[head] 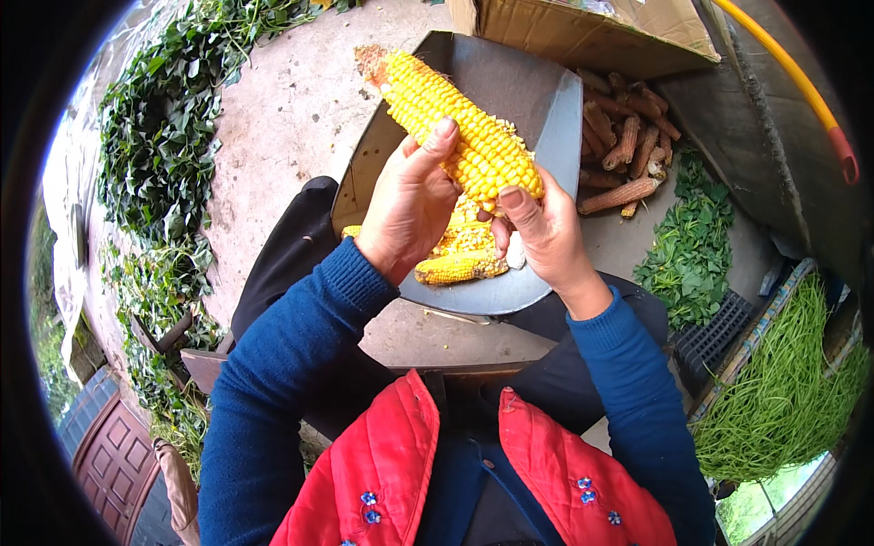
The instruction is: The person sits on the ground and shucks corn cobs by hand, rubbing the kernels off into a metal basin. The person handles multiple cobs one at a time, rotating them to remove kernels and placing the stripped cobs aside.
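Note:
A large ear of yellow corn (471, 136) is held up between both hands, tilted with its rough brownish end at the upper left. My left hand (416, 205) supports it from below, thumb resting along the kernels near the middle. At the lower right end, my right hand (546, 232) grips the ear, with the thumb pressed on the kernels. Beneath them is a metal pan-like container (502, 68) between my knees. Inside it lies another corn ear (457, 267) among loose kernels. A small white object (516, 252) shows partly behind my right fingers.
Bare cobs (628, 136) are piled on the floor to the right, below a cardboard box (594, 34). Farther right are green leaves (693, 246), a black plastic crate (713, 334) and a container of long green stems (785, 389). Leafy vines (160, 130) spread along the left.

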